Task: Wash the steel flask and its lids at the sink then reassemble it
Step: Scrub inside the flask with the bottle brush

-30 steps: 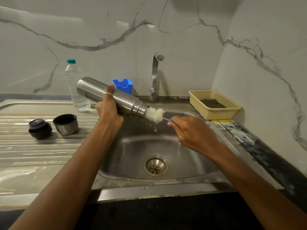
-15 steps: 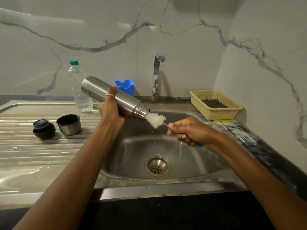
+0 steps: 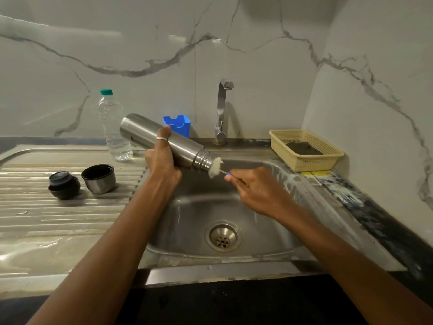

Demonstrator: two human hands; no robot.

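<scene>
White marble-look wall tiles point(image 3: 234, 55) with grey veins back a corner where a steel sink unit is set into a dark counter. Its ribbed drainboard point(image 3: 58, 219) runs off to the left and is wet in places, and the basin point(image 3: 187, 219) lies to the right of it. On the counter behind the basin's right corner stands a cream plastic basket point(image 3: 304, 158) with a dark pad point(image 3: 302, 147) lying in it.

The steel flask point(image 3: 187, 151) is held in the air above the basin's left rim, tilted, base up and to the left, open threaded mouth down and to the right. The left hand point(image 3: 162, 165) grips it round the middle, fingers wrapped behind the body and thumb up along the near side. A clear water bottle point(image 3: 113, 127) with a green cap stands upright at the back of the drainboard, just behind the flask's base. The chrome tap point(image 3: 221, 109) rises behind the basin.

The right hand point(image 3: 255, 191) is over the basin, fingers curled together round the handle of a bottle brush point(image 3: 215, 167), whose white bristle head is at the flask's mouth. How far it goes in cannot be told.

On the drainboard the steel cup lid point(image 3: 99, 179) stands mouth up, and the black inner lid point(image 3: 63, 185) sits just to its left, the two not touching. A blue holder point(image 3: 179, 124) stands against the wall behind the flask. The drain point(image 3: 223, 235) is in the basin floor. A silver ring point(image 3: 162, 138) is on the left thumb
</scene>
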